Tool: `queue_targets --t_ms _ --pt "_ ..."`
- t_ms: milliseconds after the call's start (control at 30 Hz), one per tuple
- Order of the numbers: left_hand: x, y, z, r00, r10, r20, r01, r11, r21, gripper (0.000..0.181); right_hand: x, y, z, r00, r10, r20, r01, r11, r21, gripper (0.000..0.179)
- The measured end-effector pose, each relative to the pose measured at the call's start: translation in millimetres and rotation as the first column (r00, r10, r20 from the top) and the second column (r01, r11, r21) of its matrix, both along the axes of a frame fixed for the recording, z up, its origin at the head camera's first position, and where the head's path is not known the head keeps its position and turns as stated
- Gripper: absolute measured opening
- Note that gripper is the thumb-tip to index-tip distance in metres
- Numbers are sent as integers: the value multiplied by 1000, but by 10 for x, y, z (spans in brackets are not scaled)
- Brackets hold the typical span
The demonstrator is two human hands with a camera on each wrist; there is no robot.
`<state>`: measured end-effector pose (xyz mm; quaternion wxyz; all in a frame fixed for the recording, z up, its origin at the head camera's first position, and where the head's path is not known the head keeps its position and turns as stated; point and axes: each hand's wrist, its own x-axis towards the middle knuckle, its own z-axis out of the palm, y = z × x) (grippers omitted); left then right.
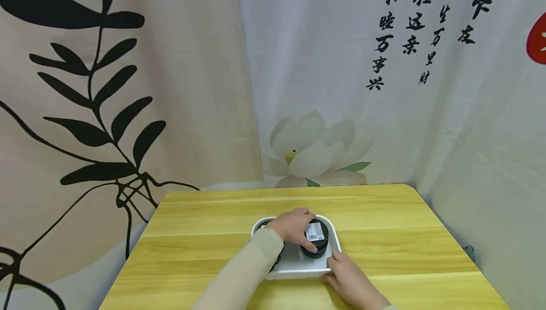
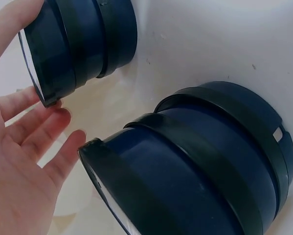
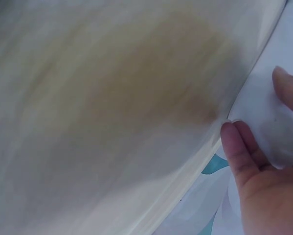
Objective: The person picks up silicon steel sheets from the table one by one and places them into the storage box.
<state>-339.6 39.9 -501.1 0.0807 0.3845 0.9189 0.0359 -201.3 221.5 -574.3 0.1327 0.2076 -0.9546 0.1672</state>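
Note:
A white tray (image 1: 294,263) on the table bears two dark ribbed cylinders. My left hand (image 1: 292,227) reaches over it and grips the top of the right-hand black cylinder (image 1: 323,243), thumb at the near side, fingers at the far side. A barcode label is on that cylinder's flat top. In the left wrist view the gripped cylinder (image 2: 82,44) shows dark bands, and the second cylinder (image 2: 200,166) stands beside it; my forearm mostly hides this one in the head view. My right hand (image 1: 347,274) holds the tray's near right corner, thumb at the rim, fingers lower down.
The yellow wood-grain table (image 1: 192,243) extends around the tray, with rounded far corners. Behind it hang a beige curtain (image 1: 196,87) with black leaf prints and a white curtain (image 1: 307,54) with a lotus and black characters.

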Motion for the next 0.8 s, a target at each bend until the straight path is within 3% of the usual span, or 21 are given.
queue_targets --t_ms 167,400,567,800 --pt "-33 -16 -23 999 13 -34 -13 1000 -4 102 -39 -6 6 999 16 -28 -16 1000 -2 25" --pt "-8 -107 9 998 54 25 -55 997 44 111 -77 21 -37 999 21 -47 -22 1000 -5 27" --pt "32 -233 28 998 60 12 -61 994 91 108 -101 58 -58 1000 20 -21 -20 1000 -9 24" --pt "147 -436 71 997 77 4 -77 986 151 94 -128 116 -74 998 15 -60 -16 999 -29 21"
